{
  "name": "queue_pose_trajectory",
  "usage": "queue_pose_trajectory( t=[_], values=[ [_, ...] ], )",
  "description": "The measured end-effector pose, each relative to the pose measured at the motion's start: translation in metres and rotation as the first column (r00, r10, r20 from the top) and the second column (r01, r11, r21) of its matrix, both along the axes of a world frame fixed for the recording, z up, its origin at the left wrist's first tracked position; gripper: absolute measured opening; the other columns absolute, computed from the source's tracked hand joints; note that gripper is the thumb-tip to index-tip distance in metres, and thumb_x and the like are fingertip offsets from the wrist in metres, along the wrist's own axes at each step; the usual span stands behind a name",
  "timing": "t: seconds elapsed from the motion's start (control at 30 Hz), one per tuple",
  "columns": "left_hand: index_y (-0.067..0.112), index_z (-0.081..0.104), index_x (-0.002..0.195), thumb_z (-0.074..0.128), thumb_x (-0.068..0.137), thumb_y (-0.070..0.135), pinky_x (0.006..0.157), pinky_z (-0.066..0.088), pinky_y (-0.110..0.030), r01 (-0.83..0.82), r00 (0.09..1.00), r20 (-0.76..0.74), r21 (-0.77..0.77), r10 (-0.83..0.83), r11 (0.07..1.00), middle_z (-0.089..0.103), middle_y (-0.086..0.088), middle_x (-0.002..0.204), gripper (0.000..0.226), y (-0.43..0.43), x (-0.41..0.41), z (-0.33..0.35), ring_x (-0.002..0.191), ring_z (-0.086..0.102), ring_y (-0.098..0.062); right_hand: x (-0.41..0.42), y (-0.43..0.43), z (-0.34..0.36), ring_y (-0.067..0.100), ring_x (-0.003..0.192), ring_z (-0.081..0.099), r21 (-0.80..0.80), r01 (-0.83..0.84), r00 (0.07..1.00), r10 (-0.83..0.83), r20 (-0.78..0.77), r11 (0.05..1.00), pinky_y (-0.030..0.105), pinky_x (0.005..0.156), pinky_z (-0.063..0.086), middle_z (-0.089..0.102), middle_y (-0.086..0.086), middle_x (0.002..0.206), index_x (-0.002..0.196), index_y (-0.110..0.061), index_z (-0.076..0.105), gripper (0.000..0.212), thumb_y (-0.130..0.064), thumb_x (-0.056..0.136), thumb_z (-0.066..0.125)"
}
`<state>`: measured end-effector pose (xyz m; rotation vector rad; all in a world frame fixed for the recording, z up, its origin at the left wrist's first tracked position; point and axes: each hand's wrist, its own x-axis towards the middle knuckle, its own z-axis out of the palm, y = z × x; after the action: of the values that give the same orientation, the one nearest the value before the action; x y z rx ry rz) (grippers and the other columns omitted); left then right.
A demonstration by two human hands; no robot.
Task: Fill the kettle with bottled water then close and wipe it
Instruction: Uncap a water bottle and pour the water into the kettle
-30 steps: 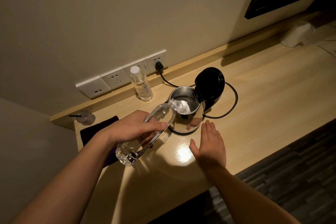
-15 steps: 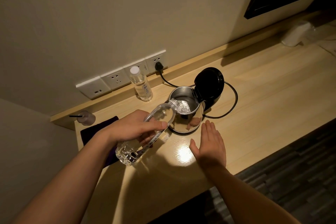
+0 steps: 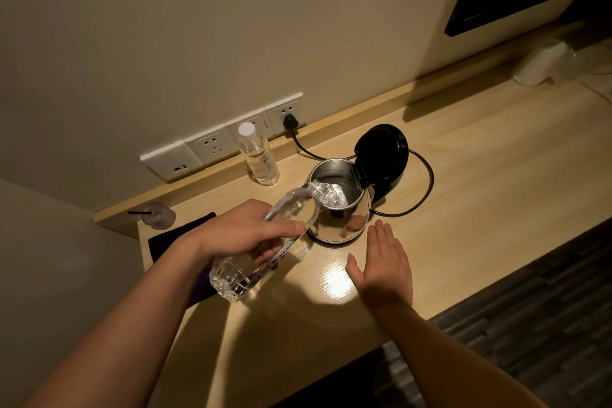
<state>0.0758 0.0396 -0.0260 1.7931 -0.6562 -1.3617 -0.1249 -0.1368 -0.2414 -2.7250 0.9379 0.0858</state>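
Note:
A steel kettle (image 3: 344,225) stands on the wooden desk (image 3: 480,175) with its black lid (image 3: 381,152) swung up and open. My left hand (image 3: 245,232) grips a clear water bottle (image 3: 291,212), tilted with its neck over the kettle's rim. Water runs from the neck into the kettle. My right hand (image 3: 384,262) rests flat on the desk just in front of the kettle, fingers together, holding nothing. A dark purple cloth (image 3: 175,235) lies on the desk behind my left wrist, partly hidden by it.
A second, capped bottle (image 3: 258,156) stands upright by the wall sockets (image 3: 212,149). The kettle's black cord (image 3: 420,189) loops behind it to a plug (image 3: 290,122). A small glass object (image 3: 159,215) sits at the far left. A white bundle (image 3: 539,63) lies far right.
Almost nothing has moved; the bottle stays tilted over the kettle and water keeps flowing. Both hands hold their places.

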Motion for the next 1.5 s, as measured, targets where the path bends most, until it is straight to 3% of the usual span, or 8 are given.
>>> queue_pose_trajectory(
  t=[0.3,0.7,1.03,1.27,1.5],
  values=[
    [0.021,0.065,0.061,0.068,0.091,0.04,0.056,0.051,-0.027,-0.001,0.999,-0.044,0.026,0.002,1.0,0.06,-0.002,0.055,0.036,-0.0001,-0.0004,0.0027,0.049,0.054,-0.02,-0.0003,0.0004,0.0004,0.021,0.159,0.016,0.013,0.001,1.0,-0.002,0.023,1.0,0.039,0.128,0.02,0.022,0.008,0.171,0.161,-0.012,0.029,0.082,-0.062,0.096,0.04],
    [0.019,0.07,0.068,0.077,0.074,0.062,0.053,0.052,-0.026,-0.001,0.998,-0.063,0.038,0.003,0.999,0.064,-0.003,0.06,0.044,0.0008,0.0033,0.0021,0.049,0.058,-0.018,-0.0009,-0.0004,-0.0002,0.022,0.158,0.019,-0.001,-0.002,1.0,0.002,0.028,1.0,0.039,0.127,0.022,0.025,0.009,0.17,0.16,-0.011,0.032,0.082,-0.061,0.095,0.041],
    [0.018,0.072,0.07,0.076,0.076,0.056,0.052,0.053,-0.025,-0.02,0.997,-0.069,0.057,0.024,0.998,0.066,-0.007,0.064,0.039,-0.0016,0.0059,0.0044,0.052,0.06,-0.02,0.0,-0.0009,-0.0005,0.023,0.158,0.02,0.006,-0.005,0.999,0.005,0.034,1.0,0.041,0.127,0.024,0.026,0.01,0.169,0.16,-0.01,0.032,0.083,-0.061,0.095,0.04],
    [0.011,0.072,0.077,0.079,0.068,0.065,0.05,0.053,-0.022,-0.002,0.998,-0.057,0.075,0.007,0.997,0.067,-0.007,0.064,0.056,-0.0026,0.0073,0.0085,0.051,0.062,-0.018,-0.0004,-0.0011,-0.0003,0.022,0.159,0.018,0.009,-0.008,0.999,0.007,0.038,1.0,0.04,0.127,0.023,0.025,0.009,0.17,0.16,-0.011,0.031,0.083,-0.062,0.095,0.039],
    [0.011,0.074,0.078,0.077,0.074,0.055,0.05,0.054,-0.023,-0.02,0.997,-0.067,0.09,0.026,0.996,0.068,-0.014,0.069,0.044,-0.0037,0.0092,0.0096,0.052,0.064,-0.019,0.0,-0.001,-0.0008,0.024,0.158,0.021,0.008,-0.012,0.999,0.012,0.042,1.0,0.04,0.127,0.023,0.027,0.011,0.169,0.159,-0.009,0.033,0.083,-0.06,0.095,0.041]
  ],
)
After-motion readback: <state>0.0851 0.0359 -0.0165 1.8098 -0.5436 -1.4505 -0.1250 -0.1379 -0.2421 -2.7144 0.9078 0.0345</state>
